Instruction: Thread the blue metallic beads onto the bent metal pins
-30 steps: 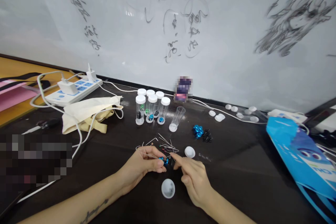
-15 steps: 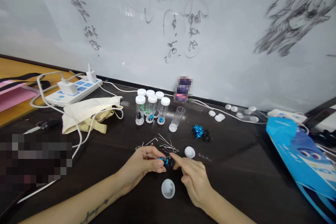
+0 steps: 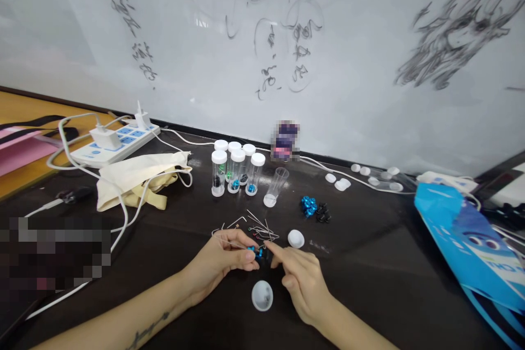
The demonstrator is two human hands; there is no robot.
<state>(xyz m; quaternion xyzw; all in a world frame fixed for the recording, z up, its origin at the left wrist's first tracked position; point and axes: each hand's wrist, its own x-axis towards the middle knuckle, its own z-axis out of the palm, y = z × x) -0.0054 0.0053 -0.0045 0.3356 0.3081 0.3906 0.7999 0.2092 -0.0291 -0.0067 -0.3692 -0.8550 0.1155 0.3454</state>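
Whiteboard (image 3: 197,76) behind, dark table (image 3: 369,268) below, and the action sits right in the middle. Your left hand (image 3: 219,260) is pinched on a small blue part (image 3: 258,253), with a thin rod (image 3: 233,242) running across those fingers towards it. Your right hand (image 3: 304,273) meets it from the other side, index fingertip at the black end (image 3: 266,258); whether those fingers grip or merely steady it, the view can't tell. Just towards you sits a white cup (image 3: 254,302), something dark inside. Right beyond your hands lie loose rods (image 3: 264,231), a second cup (image 3: 296,239) beside them. Farther out: blue pieces (image 3: 308,206) next to black screws (image 3: 323,213), then an uncapped tube (image 3: 277,186) and the capped tubes (image 3: 255,178). Careful with that pinch! Such a small part could pop loose if your right finger pushes off-line, and a low right wrist might bump the near cup and scatter its contents; the rod could also snag the pile. Against half a second ago, hardly a flicker: same hold, same contact, both cups in place; only the view has shifted slightly, probably your head moving.
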